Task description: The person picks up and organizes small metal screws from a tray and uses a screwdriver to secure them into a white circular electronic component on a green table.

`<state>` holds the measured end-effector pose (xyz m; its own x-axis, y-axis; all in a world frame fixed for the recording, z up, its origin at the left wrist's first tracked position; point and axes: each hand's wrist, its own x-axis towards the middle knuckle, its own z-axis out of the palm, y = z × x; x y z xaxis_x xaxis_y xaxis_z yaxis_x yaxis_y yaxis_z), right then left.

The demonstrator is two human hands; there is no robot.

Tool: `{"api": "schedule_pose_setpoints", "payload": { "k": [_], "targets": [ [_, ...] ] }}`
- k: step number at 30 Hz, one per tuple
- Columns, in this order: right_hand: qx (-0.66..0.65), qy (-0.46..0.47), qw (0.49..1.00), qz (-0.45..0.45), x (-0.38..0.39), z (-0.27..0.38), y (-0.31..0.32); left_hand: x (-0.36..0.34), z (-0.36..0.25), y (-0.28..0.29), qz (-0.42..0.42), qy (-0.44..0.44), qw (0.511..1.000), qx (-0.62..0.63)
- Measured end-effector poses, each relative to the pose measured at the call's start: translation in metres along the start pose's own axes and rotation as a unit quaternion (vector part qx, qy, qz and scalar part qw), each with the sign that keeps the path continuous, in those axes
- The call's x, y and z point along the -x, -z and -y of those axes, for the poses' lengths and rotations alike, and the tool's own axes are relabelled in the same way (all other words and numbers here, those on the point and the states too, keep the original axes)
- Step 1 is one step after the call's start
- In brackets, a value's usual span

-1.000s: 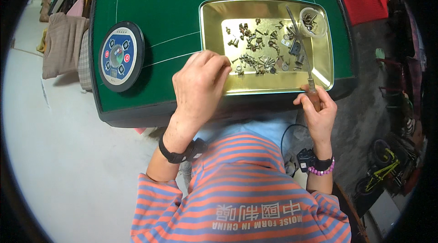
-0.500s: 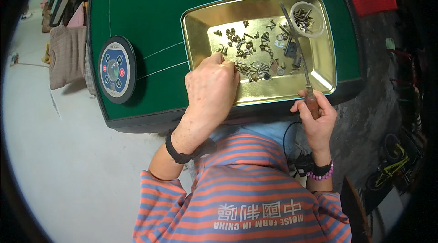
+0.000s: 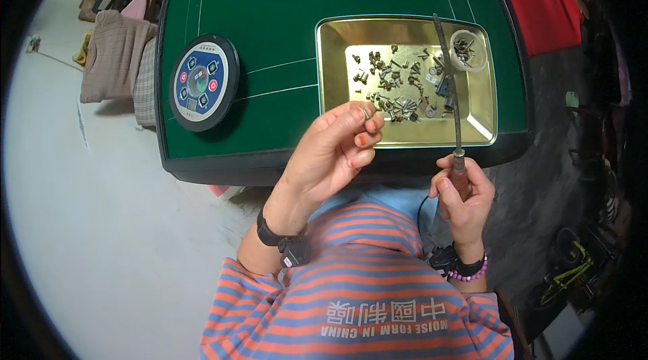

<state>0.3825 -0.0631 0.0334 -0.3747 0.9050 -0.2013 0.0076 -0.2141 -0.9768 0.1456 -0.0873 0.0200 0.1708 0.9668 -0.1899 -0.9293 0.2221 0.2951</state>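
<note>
The left hand [image 3: 331, 147] has rolled back off the screws [image 3: 390, 78], pinching a small metal ring [image 3: 367, 113]. At the ring's four o'clock, the right hand [image 3: 466, 201] grips a screwdriver [image 3: 456, 107] pointing toward twelve over the tray [image 3: 412, 136].

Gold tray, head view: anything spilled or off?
Nothing clearly stands out. The loose screws lie scattered rather than contained like those in the cup at the far right corner, but they are within the walls of the tray. No damage that I can make out.
</note>
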Motion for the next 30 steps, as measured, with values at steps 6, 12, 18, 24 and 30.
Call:
{"api": "schedule_pose_setpoints", "payload": {
  "k": [6, 12, 18, 24, 30],
  "targets": [
    [0.026, -0.001, 1.0, 0.012, 0.0, 0.007, -0.007, 0.006, -0.001, -0.008, -0.02, 0.004, 0.998, 0.064],
    [0.05, -0.009, 0.998, 0.03, 0.006, 0.006, -0.006, 0.009, 0.009, -0.007, 0.006, -0.024, 0.986, 0.164],
    [0.077, -0.001, 0.996, 0.04, 0.009, 0.01, -0.004, 0.007, 0.011, -0.01, 0.014, -0.032, 0.972, 0.233],
    [0.066, -0.024, 0.997, 0.023, 0.007, 0.001, 0.001, 0.003, 0.012, -0.002, -0.036, -0.055, 0.987, 0.146],
    [0.121, -0.04, 0.992, -0.008, -0.012, -0.012, 0.004, -0.009, -0.017, 0.008, -0.06, -0.072, 0.994, 0.051]
  ]
}}
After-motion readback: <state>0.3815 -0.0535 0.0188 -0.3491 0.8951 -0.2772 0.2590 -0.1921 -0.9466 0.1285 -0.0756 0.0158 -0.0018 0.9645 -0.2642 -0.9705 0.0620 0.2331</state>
